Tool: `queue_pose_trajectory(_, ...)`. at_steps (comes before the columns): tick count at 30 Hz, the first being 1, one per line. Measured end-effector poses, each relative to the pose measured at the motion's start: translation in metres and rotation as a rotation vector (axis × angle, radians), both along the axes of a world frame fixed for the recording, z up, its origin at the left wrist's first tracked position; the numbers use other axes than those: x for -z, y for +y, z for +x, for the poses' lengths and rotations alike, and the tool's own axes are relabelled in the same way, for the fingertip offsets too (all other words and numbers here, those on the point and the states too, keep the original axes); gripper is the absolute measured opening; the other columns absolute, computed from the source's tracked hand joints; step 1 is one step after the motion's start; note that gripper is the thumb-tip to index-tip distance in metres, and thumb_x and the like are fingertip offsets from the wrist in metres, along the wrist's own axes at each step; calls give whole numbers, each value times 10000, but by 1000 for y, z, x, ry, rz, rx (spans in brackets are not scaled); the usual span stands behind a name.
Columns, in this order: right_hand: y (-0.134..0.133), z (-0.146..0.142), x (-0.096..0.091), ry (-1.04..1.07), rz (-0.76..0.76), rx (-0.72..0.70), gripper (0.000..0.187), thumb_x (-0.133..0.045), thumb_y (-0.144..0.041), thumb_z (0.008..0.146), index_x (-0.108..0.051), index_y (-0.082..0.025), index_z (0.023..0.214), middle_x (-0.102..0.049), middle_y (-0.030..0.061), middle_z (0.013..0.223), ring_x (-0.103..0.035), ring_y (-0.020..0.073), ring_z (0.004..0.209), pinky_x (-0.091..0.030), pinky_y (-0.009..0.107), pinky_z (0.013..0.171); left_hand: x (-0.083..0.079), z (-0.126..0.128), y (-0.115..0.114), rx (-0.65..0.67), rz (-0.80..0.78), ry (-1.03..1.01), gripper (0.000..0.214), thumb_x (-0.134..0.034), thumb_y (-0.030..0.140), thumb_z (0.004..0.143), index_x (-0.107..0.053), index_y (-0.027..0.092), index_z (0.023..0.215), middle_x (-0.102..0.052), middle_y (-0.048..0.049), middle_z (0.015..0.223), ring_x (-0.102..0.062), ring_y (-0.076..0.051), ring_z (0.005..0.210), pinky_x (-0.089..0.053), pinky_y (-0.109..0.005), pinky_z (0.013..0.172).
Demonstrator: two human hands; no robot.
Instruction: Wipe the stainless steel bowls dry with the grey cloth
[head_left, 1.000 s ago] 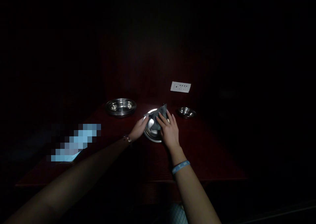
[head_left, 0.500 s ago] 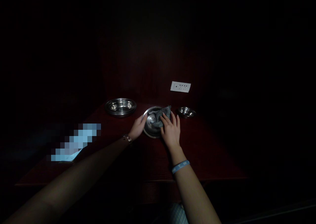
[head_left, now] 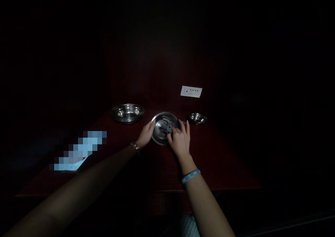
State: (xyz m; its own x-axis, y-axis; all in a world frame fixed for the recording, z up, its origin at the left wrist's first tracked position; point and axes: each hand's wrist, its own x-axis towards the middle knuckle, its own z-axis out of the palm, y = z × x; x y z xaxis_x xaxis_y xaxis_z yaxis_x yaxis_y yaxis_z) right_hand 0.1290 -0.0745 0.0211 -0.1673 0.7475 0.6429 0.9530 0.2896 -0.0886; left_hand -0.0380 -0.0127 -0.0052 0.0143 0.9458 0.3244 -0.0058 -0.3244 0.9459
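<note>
A round steel plate (head_left: 159, 131) lies tilted on the dark red table (head_left: 222, 167) in front of me. My left hand (head_left: 145, 136) grips its left rim with curled fingers. My right hand (head_left: 180, 141) presses a grey cloth (head_left: 171, 126) into the plate's right side, fingers closed over the cloth. A blue band circles my right wrist and a beaded bracelet sits on my left wrist.
A wider steel bowl (head_left: 127, 113) stands at the back left of the table, a small steel bowl (head_left: 198, 118) at the back right. A white socket panel (head_left: 191, 91) is on the dark wall behind. A pixelated light-blue thing (head_left: 78, 150) lies at the left.
The plate has tipped from bright and flat-looking to darker and more upright. My right hand drew the cloth down and inward across it; the raised cloth corner has flattened.
</note>
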Motion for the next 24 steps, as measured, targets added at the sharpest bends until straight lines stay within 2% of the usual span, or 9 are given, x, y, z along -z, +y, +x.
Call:
queue_pose_trajectory(4, 0, -4, -1, -64, -57, 26, 306, -502, -274, 935, -740, -142, 1076, -780, 138, 956, -653, 277, 1099, -289, 481, 1201, 4, 0, 4, 19, 19, -4, 610, -519, 630, 904, -692, 137, 1218, -727, -125, 1248, -607, -296, 1268, -417, -414, 1144)
queue_pose_trajectory(7, -2, -7, -4, -80, -179, 81, 297, -497, -298, 954, -736, -144, 1040, -774, 151, 922, -703, 252, 933, -446, 399, 1025, 6, 1, 7, 38, 33, -2, 647, -499, 653, 903, -684, 122, 1221, -721, -136, 1251, -620, -294, 1245, -426, -412, 1134)
queue_pose_trajectory(9, -4, -10, -5, -89, -247, 99, 302, -502, -327, 962, -729, -154, 1062, -774, 152, 912, -717, 246, 882, -486, 347, 886, 6, 1, 7, 37, 37, 2, 660, -482, 661, 908, -678, 120, 1231, -714, -138, 1265, -616, -292, 1251, -423, -411, 1135)
queue_pose_trajectory(12, -7, -13, -6, -77, -302, 75, 319, -493, -377, 977, -726, -194, 1095, -782, 134, 919, -726, 235, 843, -478, 299, 756, 7, 1, 6, 30, 59, 11, 639, -447, 640, 934, -657, 139, 1270, -680, -124, 1338, -570, -277, 1318, -384, -388, 1166)
queue_pose_trajectory(16, -7, -13, -5, 39, -367, 8, 333, -475, -452, 991, -733, -255, 1066, -786, 66, 901, -722, 203, 811, -437, 252, 660, 10, 1, 7, 15, 38, 29, 611, -403, 603, 968, -623, 157, 1321, -653, -113, 1383, -529, -257, 1370, -346, -364, 1193)
queue_pose_trajectory(19, -3, -11, -1, 157, -401, -69, 347, -458, -471, 1003, -733, -261, 1027, -771, 29, 841, -703, 176, 783, -421, 229, 655, 14, 0, 9, 22, 9, 36, 620, -386, 600, 975, -600, 157, 1353, -651, -116, 1387, -512, -256, 1390, -343, -359, 1197)
queue_pose_trajectory(24, 8, -6, 13, 414, -457, -248, 388, -441, -461, 1006, -706, -213, 868, -704, 7, 734, -637, 153, 695, -426, 232, 671, 17, -2, 11, 28, 6, 64, 635, -375, 595, 980, -547, 160, 1410, -583, -113, 1472, -494, -250, 1407, -319, -368, 1212)
